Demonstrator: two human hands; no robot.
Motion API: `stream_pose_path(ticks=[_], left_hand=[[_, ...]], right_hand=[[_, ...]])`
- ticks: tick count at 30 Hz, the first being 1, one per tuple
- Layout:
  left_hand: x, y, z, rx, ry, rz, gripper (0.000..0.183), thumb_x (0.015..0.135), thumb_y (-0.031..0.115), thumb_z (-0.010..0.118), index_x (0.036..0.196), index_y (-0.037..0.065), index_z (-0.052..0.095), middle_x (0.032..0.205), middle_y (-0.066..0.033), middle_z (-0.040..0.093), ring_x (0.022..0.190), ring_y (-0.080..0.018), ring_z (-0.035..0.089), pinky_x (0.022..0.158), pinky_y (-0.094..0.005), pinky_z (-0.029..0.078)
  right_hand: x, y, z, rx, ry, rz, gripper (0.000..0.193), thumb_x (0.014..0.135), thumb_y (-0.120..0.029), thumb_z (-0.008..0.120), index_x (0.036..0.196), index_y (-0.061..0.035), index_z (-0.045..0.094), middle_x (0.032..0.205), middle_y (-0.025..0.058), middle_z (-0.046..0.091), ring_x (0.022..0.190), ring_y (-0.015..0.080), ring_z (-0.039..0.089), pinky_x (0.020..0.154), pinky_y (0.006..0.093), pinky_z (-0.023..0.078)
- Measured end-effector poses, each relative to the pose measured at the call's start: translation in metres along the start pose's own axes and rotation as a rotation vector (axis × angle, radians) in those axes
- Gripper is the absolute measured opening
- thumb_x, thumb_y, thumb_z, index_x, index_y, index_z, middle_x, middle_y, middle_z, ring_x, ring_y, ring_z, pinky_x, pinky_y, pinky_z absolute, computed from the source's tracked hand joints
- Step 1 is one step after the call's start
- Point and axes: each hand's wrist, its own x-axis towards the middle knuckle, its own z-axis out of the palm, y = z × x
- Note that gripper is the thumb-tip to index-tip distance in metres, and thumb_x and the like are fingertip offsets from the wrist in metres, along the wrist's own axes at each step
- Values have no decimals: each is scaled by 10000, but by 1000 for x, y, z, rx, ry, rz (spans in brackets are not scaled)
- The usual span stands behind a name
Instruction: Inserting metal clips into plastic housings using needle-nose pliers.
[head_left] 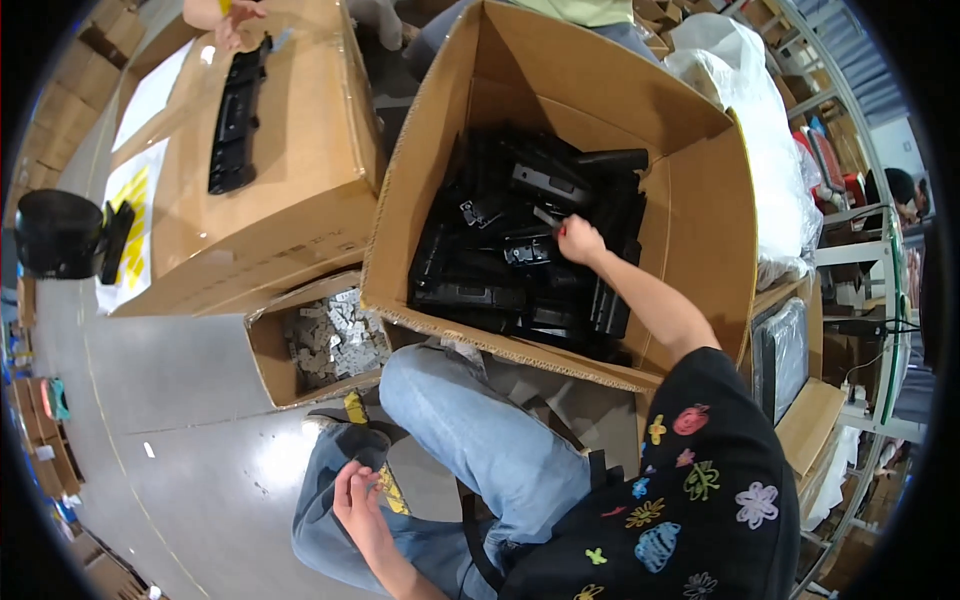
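My right hand (580,241) reaches into a large open cardboard box (695,210). It is closed around a small tool with a flat grey metal end (546,216); most of the tool is hidden by the fingers. Beneath and around it lie several black plastic parts (455,295), long and housing-like, piled on one another. One part with a silver metal plate (527,254) is just beside the hand. Lower down, over my bent leg in jeans, my left hand (362,505) has its fingers curled together. Whatever its fingertips may hold cannot be made out.
A smaller carton (268,355) of grey metal pieces stands on the floor at left. Beyond it, a closed box (300,110) carries a long black part (236,120), touched by another person's hand (237,22). White plastic wrapping (765,160) and shelving (855,255) flank the right.
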Motion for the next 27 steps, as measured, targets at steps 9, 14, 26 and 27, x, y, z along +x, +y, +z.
stream_pose_path(ticks=[9,14,26,27], left_hand=[[-2,-1,-7,85,98,-25,238,925,141,516,1110,-4,559,958,-72,601,839,-146,574,719,-261,446],[9,0,18,115,-17,-41,233,934,135,505,1115,-2,557,956,-70,604,845,-147,575,730,-259,443],[-4,28,15,58,13,78,215,933,124,508,1085,-12,576,924,-70,608,826,-148,583,721,-257,460],[-5,33,22,26,-44,73,220,934,127,506,1081,-20,578,918,-77,613,831,-152,586,728,-263,462]], right_hand=[[-68,9,52,-221,-359,-105,774,805,-432,623,1439,-225,229,1393,153,353,1065,367,567,882,439,468],[-62,20,66,-341,-201,-236,844,732,-403,720,1406,-195,256,1238,135,434,922,328,609,771,421,500],[-100,-18,-70,227,144,-227,661,702,-277,748,1252,-94,431,988,114,643,881,288,638,772,351,507],[-104,-25,-96,428,317,-340,668,688,-212,766,1248,-89,423,1029,107,631,895,254,631,777,333,502]])
